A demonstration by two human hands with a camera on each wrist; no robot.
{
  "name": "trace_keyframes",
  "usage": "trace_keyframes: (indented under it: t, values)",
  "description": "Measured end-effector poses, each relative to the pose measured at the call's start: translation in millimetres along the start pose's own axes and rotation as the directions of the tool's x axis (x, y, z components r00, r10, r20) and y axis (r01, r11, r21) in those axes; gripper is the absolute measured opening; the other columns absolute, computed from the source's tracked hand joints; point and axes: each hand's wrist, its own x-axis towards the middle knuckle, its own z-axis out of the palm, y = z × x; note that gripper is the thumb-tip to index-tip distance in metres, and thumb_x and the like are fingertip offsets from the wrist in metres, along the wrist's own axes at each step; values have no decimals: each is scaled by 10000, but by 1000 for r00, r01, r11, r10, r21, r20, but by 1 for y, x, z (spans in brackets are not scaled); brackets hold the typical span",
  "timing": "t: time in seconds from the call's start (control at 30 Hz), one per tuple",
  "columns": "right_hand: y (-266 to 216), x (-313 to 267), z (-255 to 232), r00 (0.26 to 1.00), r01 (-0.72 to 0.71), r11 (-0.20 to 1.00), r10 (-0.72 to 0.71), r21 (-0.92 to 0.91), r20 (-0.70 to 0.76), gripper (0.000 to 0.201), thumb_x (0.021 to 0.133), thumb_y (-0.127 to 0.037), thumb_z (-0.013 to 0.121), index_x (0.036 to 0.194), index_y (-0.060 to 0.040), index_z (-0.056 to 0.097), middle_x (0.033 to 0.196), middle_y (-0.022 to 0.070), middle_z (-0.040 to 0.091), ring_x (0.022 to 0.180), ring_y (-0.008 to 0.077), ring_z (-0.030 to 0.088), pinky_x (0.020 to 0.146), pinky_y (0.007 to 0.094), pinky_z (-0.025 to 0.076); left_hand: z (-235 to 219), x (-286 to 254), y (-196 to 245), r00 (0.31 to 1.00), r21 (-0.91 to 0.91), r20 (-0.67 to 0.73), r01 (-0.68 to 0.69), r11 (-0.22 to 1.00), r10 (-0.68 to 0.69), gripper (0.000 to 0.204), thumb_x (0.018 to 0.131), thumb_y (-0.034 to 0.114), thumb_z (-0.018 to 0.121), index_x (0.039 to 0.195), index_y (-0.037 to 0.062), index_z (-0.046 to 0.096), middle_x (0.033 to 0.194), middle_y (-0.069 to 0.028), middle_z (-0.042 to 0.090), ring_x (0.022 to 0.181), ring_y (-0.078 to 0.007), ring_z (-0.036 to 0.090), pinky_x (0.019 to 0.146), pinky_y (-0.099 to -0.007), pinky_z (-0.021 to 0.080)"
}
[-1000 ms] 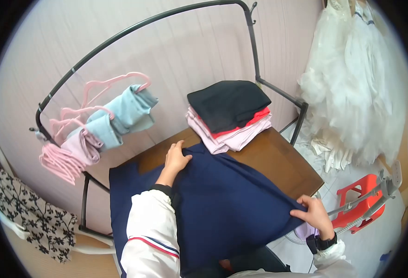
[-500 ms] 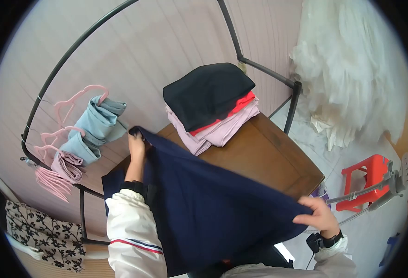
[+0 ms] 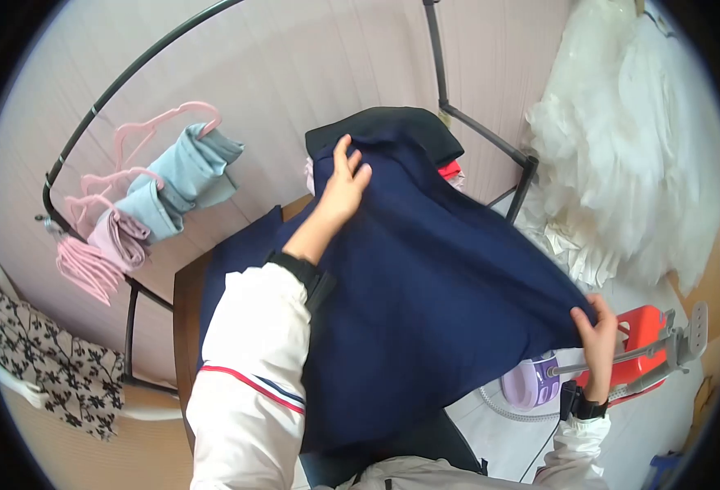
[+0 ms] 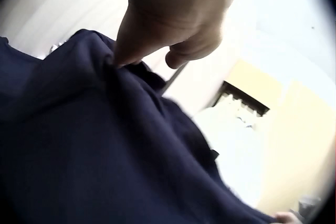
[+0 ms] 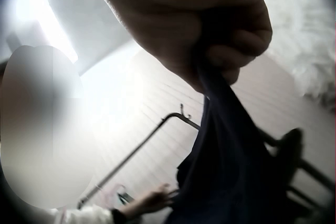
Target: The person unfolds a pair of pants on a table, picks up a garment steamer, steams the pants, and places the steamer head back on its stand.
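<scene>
A large navy cloth (image 3: 433, 278) is raised off the wooden table (image 3: 184, 306), stretched between both hands. My left hand (image 3: 347, 173) pinches its far edge and holds it up over the stack of folded clothes (image 3: 392, 122). The left wrist view shows that hand's fingers (image 4: 131, 45) pinching a fold of the navy cloth (image 4: 105, 150). Out past the table's right side, my right hand (image 3: 594, 322) grips the cloth's right corner. In the right wrist view the right hand (image 5: 226, 61) is curled tight round the navy cloth (image 5: 231, 171).
A black metal rack (image 3: 115, 82) carries pink hangers (image 3: 156, 126) with light blue and pink garments (image 3: 180, 184). White tulle dresses (image 3: 629, 139) hang at the right. A red stool (image 3: 646, 343) and a purple steamer (image 3: 531, 380) stand on the floor. Floral fabric (image 3: 45, 367) lies at the lower left.
My left hand has lifted the cloth's far edge off the table, up and right over the folded stack. My right hand has risen with its corner.
</scene>
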Motion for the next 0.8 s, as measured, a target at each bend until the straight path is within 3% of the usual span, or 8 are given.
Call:
trace_keyframes:
  t: [0.13, 0.17, 0.23, 0.37, 0.43, 0.5, 0.6, 0.8]
  values:
    - [-28, -16, -4, 939, -218, 920, 289, -327, 188, 333, 774, -38, 691, 1093, -4, 604, 850, 86, 620, 763, 168, 557, 697, 283, 437, -37, -108, 32, 977, 350, 206, -124, 929, 53, 622, 942, 235, 561, 1480, 124, 270, 1479, -300, 316, 1392, -442, 291, 1131, -446, 268]
    - [-24, -19, -3, 938, -213, 922, 285, -323, 197, 333, 774, -38, 691, 1093, -4, 604, 850, 86, 620, 763, 168, 557, 697, 283, 437, -56, -139, 43, 977, 564, 208, -83, 822, -44, 611, 943, 245, 572, 1473, 113, 299, 1493, -274, 310, 1415, -416, 253, 1141, -448, 250]
    - [-15, -27, -1, 998, 62, 951, -64, -302, 6, 484, 757, -48, 690, 1224, -12, 570, 1033, 120, 638, 965, 243, 596, 855, 332, 456, -104, -194, 45, 958, 802, 126, 54, 596, -257, 611, 942, 290, 583, 1462, 94, 331, 1513, -255, 286, 1443, -397, 191, 1155, -456, 219]
    - [-80, -30, 18, 951, 224, 974, -213, -27, 223, 616, 707, -59, 720, 1295, -19, 542, 1288, 161, 580, 1216, 309, 538, 1034, 372, 398, -206, -297, -8, 846, 819, -148, 395, 415, -512, 679, 940, 381, 556, 1485, 81, 284, 1531, -276, 227, 1441, -442, 139, 1156, -511, 170]
    - [-127, -43, 44, 816, 420, 903, -420, 92, 398, 622, 695, -144, 761, 1273, -28, 564, 1275, 158, 586, 1245, 341, 507, 1059, 417, 373, -230, -341, -20, 788, 772, -241, 510, 381, -567, 748, 931, 447, 544, 1506, 82, 236, 1547, -278, 174, 1452, -432, 97, 1158, -532, 138]
    - [-161, -50, 75, 522, 566, 781, -588, 265, 618, 668, 731, -299, 779, 1311, -62, 549, 1330, 181, 534, 1309, 380, 429, 1080, 441, 334, -232, -373, -19, 780, 776, -244, 513, 366, -576, 817, 916, 491, 549, 1518, 71, 191, 1558, -272, 137, 1461, -421, 49, 1151, -567, 103]
    - [-215, -51, 118, 152, 527, 737, -572, 424, 806, 724, 838, -362, 705, 1459, -157, 393, 1491, 198, 365, 1432, 391, 242, 1133, 525, 211, -197, -403, 31, 846, 816, -241, 442, 373, -475, 821, 900, 461, 581, 1514, 66, 205, 1560, -262, 136, 1461, -418, 44, 1150, -578, 71]
    - [-312, -42, 258, -144, 561, 562, -656, 608, 741, 716, 839, -353, 686, 1456, -148, 386, 1503, 238, 327, 1433, 427, 205, 1121, 559, 231, -134, -481, 70, 880, 754, -264, 444, 483, -396, 743, 872, 426, 630, 1464, 69, 356, 1529, -243, 257, 1437, -412, 182, 1118, -619, 137]
